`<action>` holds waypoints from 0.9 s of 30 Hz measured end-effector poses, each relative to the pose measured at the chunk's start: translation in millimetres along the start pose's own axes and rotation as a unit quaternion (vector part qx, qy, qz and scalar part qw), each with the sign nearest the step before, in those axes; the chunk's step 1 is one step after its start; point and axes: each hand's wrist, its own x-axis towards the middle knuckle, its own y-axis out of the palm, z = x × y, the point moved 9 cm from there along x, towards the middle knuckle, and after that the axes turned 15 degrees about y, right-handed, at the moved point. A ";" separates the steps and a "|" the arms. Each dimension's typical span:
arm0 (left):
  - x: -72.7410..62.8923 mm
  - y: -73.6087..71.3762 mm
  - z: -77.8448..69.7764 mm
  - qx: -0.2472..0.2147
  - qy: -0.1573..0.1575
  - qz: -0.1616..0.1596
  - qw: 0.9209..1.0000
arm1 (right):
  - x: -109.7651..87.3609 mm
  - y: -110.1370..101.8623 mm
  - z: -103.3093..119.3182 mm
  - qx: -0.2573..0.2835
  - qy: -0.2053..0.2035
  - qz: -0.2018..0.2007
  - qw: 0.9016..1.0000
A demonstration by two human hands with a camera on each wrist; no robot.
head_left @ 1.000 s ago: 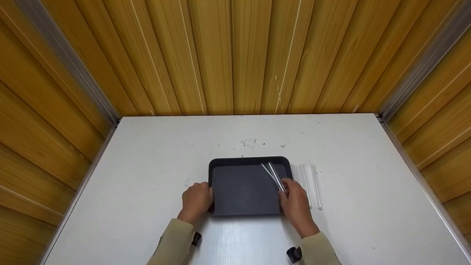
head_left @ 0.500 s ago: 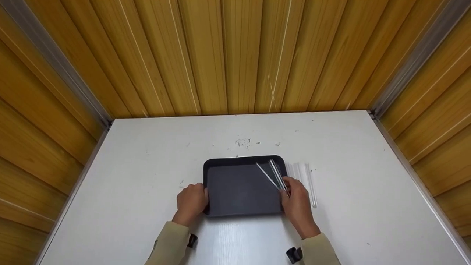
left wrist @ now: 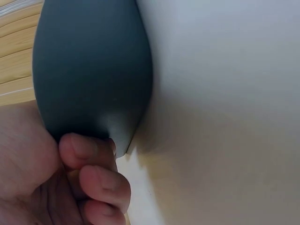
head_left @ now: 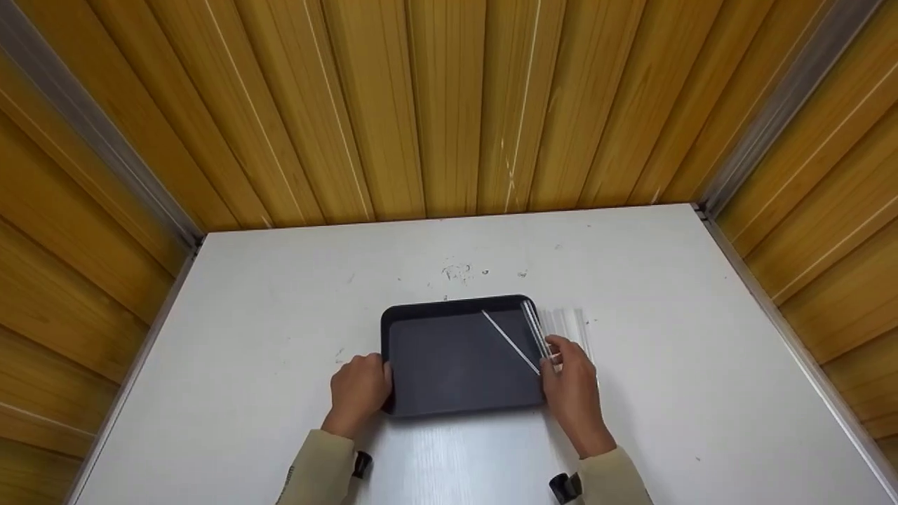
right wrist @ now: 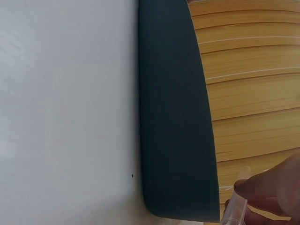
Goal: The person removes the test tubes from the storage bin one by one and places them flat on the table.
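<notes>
A dark grey rectangular tray (head_left: pixel 456 379) lies on the white table. My left hand (head_left: pixel 360 389) grips its left side near the front corner, fingers curled at the wall in the left wrist view. Over the tray's right side, my right hand (head_left: pixel 572 393) holds a few clear tubes (head_left: pixel 534 324), which point away along the right wall. One thin clear tube (head_left: pixel 501 332) slants across the tray floor, its near end close to the right thumb. In the right wrist view, thumb and finger pinch a translucent tube (right wrist: pixel 236 206) beside the tray's corner.
More clear tubes (head_left: pixel 563 322) lie side by side on the table just right of the tray, partly hidden by the right hand. Wood-patterned panels (head_left: pixel 449 105) wall the table (head_left: pixel 245 337) at the back and both sides.
The tubes in my right hand have shifted right toward the tray's right wall. One tube has spread away from them and now lies slanted in the tray. The left hand keeps its grip.
</notes>
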 end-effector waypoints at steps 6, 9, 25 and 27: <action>-1.6 1.1 2.3 -0.007 -0.009 0.007 1.000 | 4.2 -2.1 -9.6 0.000 0.016 0.002 1.000; -1.5 1.4 2.6 -0.008 -0.012 0.011 1.000 | 6.1 -3.9 -16.0 -0.003 0.027 -0.001 1.000; 0.1 3.5 3.7 -0.003 -0.009 0.011 1.000 | 19.1 -12.8 -35.6 -0.006 0.046 -0.014 0.999; 1.4 1.9 2.8 0.006 -0.004 0.006 1.000 | 20.7 -14.9 -36.8 -0.007 0.040 -0.022 0.999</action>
